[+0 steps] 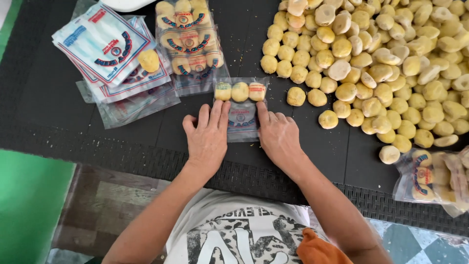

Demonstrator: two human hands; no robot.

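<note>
Three round yellow cakes (239, 91) sit inside the small clear bag (242, 110), at its far end. Left hand (207, 139) and right hand (279, 137) lie flat with fingers spread, pressing the bag's two long edges. The thin film looks slippery and the cakes crumbly, so holding the edges seems safest.

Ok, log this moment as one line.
left hand on bag | right hand on bag | three cookies inside | mat
</note>
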